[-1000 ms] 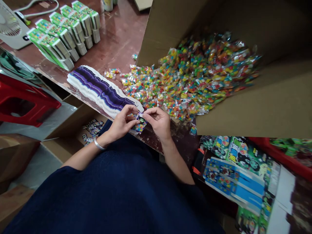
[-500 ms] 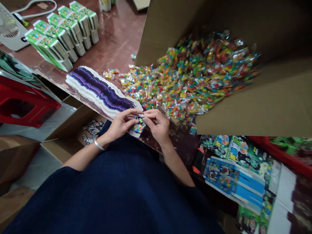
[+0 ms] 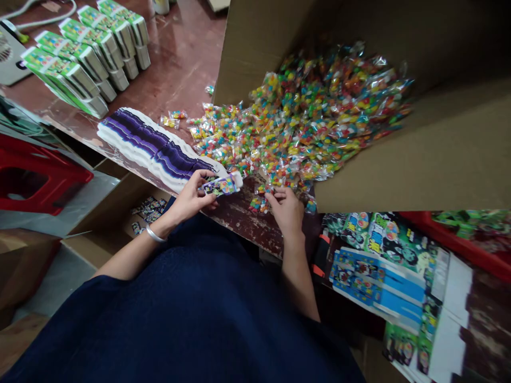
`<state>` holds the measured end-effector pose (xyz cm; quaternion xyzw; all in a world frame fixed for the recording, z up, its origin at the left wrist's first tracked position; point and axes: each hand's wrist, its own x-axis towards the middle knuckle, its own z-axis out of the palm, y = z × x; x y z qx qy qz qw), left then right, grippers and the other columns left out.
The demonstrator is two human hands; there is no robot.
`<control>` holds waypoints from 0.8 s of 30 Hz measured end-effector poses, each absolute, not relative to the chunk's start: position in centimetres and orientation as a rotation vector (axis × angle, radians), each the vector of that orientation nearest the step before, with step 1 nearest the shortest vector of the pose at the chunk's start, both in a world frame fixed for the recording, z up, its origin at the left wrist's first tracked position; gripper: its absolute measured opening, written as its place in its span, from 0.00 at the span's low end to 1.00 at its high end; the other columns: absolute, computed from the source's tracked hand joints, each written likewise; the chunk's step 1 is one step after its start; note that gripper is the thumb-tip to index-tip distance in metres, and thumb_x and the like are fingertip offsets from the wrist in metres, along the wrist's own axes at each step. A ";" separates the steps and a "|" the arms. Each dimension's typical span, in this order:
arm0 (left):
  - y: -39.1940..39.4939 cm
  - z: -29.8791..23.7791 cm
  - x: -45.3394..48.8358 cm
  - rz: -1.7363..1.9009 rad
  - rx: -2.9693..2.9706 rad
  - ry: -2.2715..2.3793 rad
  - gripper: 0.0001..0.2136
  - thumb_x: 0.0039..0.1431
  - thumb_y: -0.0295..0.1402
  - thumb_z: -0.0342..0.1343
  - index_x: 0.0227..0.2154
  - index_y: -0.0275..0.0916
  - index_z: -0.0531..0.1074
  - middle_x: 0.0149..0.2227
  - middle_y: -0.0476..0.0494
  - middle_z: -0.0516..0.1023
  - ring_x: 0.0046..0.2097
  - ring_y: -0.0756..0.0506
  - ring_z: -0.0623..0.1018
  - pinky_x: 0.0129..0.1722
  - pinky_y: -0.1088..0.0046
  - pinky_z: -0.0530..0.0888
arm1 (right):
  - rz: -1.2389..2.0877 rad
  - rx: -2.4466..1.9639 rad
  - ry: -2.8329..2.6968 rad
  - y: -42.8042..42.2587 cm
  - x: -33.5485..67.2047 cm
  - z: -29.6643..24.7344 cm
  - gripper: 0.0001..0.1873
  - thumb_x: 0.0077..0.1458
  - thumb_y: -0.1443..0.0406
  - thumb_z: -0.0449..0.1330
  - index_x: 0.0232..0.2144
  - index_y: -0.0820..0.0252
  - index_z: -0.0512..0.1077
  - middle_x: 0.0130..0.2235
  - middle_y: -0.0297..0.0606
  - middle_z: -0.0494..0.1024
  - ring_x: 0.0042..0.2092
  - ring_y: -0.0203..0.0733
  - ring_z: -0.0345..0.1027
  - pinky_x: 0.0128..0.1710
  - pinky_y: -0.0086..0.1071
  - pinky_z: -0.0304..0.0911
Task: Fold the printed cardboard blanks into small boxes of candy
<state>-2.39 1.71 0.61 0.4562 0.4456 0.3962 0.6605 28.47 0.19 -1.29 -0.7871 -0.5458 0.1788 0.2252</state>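
Observation:
My left hand (image 3: 196, 198) grips a small printed candy box (image 3: 220, 186) between thumb and fingers, its white open end pointing right. To the right, my right hand (image 3: 288, 208) has its thumb and fingers pinched on a small clear packet of colourful candy (image 3: 265, 189) at the near edge of the heap. Many such candy packets (image 3: 295, 122) spill out of a large cardboard carton (image 3: 383, 170) lying on its side. A fanned row of flat purple and white box blanks (image 3: 155, 149) lies just beyond my left hand.
Banded stacks of green cartons (image 3: 83, 58) stand at the back left near a fan (image 3: 10, 58). Below the table edge, an open cardboard box (image 3: 99, 234) holds filled small boxes. Blue flat cartons (image 3: 371, 282) and an orange-black cutter (image 3: 320, 255) lie at right.
Both hands were together on the small box. My right hand has let go and moved right to the candy packets, while my left hand has turned the box sideways.

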 end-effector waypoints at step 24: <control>0.6 1.8 0.2 0.849 1.622 1.024 0.10 0.66 0.32 0.59 0.49 0.38 0.76 0.42 0.42 0.85 0.40 0.44 0.83 0.42 0.67 0.78 | 0.535 -1.473 -1.470 1.8 19.3 4.1 0.14 0.57 0.53 0.72 0.33 0.50 0.73 0.29 0.31 0.76 0.31 0.40 0.70 0.40 0.38 0.74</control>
